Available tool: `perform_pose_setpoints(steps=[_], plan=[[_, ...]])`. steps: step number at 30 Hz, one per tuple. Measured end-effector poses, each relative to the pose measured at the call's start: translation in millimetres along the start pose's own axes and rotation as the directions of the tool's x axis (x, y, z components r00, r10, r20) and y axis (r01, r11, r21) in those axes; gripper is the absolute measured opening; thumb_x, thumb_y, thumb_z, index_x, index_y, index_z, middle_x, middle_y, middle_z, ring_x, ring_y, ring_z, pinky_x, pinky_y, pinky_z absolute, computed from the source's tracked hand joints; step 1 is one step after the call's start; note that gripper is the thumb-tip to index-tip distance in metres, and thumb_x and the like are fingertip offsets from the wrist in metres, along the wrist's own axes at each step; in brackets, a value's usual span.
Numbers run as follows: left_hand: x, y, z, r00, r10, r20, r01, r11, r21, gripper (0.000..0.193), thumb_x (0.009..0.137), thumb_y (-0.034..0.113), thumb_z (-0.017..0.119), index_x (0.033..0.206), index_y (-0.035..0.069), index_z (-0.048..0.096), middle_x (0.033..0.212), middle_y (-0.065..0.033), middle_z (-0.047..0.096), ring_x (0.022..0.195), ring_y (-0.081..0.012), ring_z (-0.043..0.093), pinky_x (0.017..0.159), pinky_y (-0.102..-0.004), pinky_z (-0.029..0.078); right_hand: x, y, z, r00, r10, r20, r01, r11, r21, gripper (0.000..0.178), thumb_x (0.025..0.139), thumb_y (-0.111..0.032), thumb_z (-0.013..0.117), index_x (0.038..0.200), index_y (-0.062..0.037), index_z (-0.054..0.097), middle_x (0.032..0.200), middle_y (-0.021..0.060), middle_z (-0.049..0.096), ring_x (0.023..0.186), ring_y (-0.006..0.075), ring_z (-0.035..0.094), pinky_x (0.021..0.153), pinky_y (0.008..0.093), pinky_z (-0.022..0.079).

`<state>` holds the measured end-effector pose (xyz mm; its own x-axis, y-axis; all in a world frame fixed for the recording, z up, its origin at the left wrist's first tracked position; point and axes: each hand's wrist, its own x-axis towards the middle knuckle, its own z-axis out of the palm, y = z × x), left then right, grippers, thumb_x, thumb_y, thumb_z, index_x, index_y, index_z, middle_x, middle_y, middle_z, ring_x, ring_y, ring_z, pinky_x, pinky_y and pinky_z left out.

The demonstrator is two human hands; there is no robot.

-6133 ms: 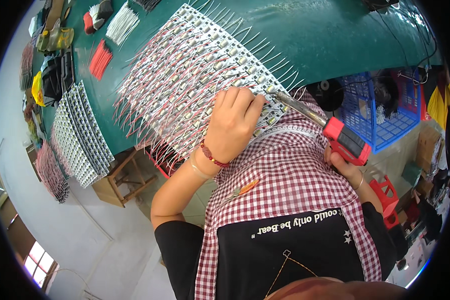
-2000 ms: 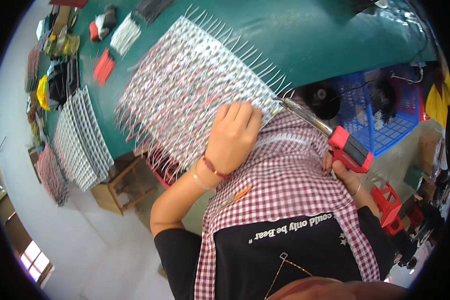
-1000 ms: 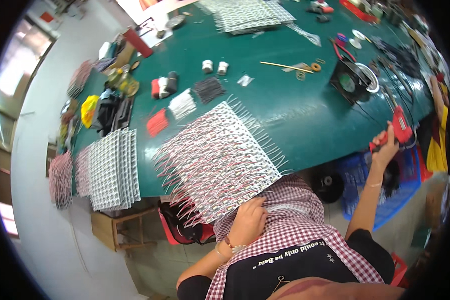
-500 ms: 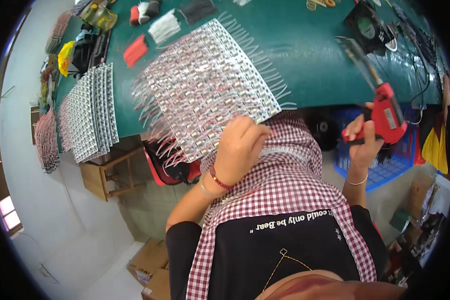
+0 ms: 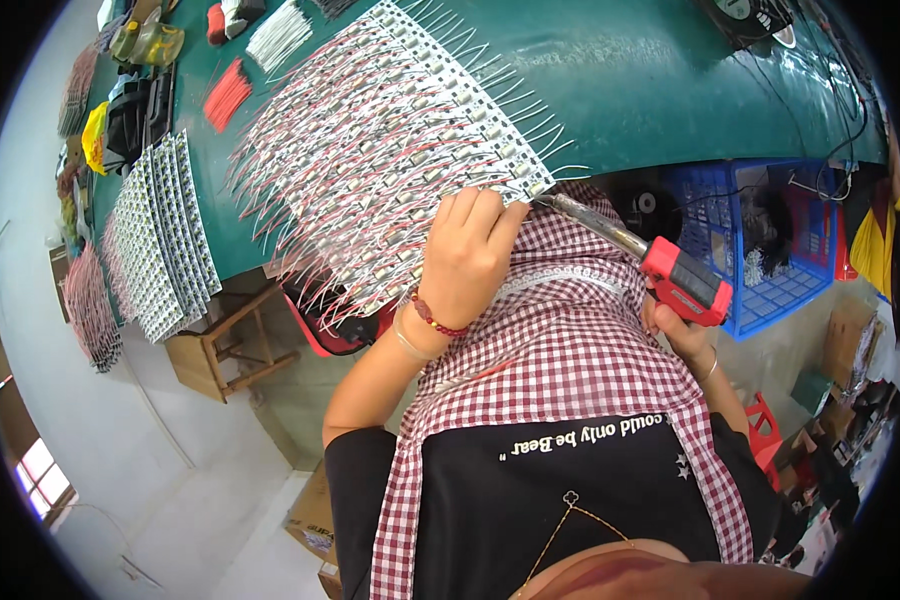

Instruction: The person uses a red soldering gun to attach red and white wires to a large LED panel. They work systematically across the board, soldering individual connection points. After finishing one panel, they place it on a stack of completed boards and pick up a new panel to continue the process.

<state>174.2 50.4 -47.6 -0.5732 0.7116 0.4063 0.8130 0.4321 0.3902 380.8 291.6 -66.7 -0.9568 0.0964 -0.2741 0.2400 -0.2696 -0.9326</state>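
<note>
Green desk (image 5: 660, 105); left grip (image 5: 468, 245) bunched, hold unclear, board sheet (image 5: 395, 150) at its 11 o'clock; right grip (image 5: 678, 328) wraps soldering gun (image 5: 686, 283) aimed 10 o'clock.

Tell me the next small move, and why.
Probably ease the left hand slightly back from the red soldering iron: the right hand holds its tip at the right-hand corner of the wired board panel, close to the left hand. Contact is too small to judge.
</note>
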Motion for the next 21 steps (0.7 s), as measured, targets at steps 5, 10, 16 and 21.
perform_pose_setpoints(steps=[5, 10, 16, 21], plan=[[-1.3, 0.2, 4.5, 1.0, 0.006, -0.021, -0.006, 1.0, -0.012, 0.023, 0.071, 0.002, 0.058, 0.093, -0.001, 0.063, 0.076, -0.0081, 0.045, 0.072, -0.0233, 0.048, 0.065, -0.0341, 0.04, -0.2, 8.5, -2.7, 1.0, 0.023, -0.015, -0.024, 0.997, -0.075, 0.014, 0.085, -0.013, 0.065, 0.091, -0.0014, 0.059, 0.075, 0.0018, 0.057, 0.066, 0.0113, 0.053, 0.061, 0.0272, 0.043], [-1.1, 1.2, 6.8, 0.998, -0.009, -0.055, 0.007, 1.0, -0.024, 0.025, 0.069, 0.001, 0.059, 0.094, -0.001, 0.063, 0.074, -0.0081, 0.044, 0.07, -0.0232, 0.047, 0.063, -0.0343, 0.04, 1.6, 8.5, -3.4, 0.998, 0.048, -0.039, -0.052, 0.993, -0.107, 0.013, 0.082, -0.011, 0.067, 0.087, -0.0006, 0.06, 0.074, 0.0033, 0.059, 0.065, 0.0123, 0.055, 0.059, 0.0281, 0.044], [0.3, -0.3, 5.6, 0.998, -0.035, -0.046, 0.031, 0.997, -0.073, 0.025, 0.068, -0.002, 0.059, 0.093, -0.001, 0.063, 0.074, -0.0083, 0.044, 0.071, -0.0239, 0.047, 0.063, -0.0347, 0.04, 3.2, 6.6, -0.2, 0.997, 0.026, -0.077, -0.036, 0.991, -0.129, 0.013, 0.079, -0.01, 0.068, 0.084, -0.0004, 0.061, 0.072, 0.0032, 0.059, 0.062, 0.0125, 0.055, 0.058, 0.0275, 0.045], [8.8, 3.8, -1.7, 0.998, -0.066, 0.024, 0.067, 0.996, -0.063, 0.023, 0.068, -0.003, 0.058, 0.09, -0.001, 0.063, 0.076, -0.0089, 0.045, 0.072, -0.0244, 0.048, 0.063, -0.0353, 0.039, -0.7, 14.2, -11.9, 0.999, 0.045, -0.018, -0.048, 0.981, -0.189, 0.015, 0.08, -0.012, 0.069, 0.084, -0.0004, 0.062, 0.073, 0.0041, 0.06, 0.062, 0.013, 0.056, 0.058, 0.0272, 0.045]])
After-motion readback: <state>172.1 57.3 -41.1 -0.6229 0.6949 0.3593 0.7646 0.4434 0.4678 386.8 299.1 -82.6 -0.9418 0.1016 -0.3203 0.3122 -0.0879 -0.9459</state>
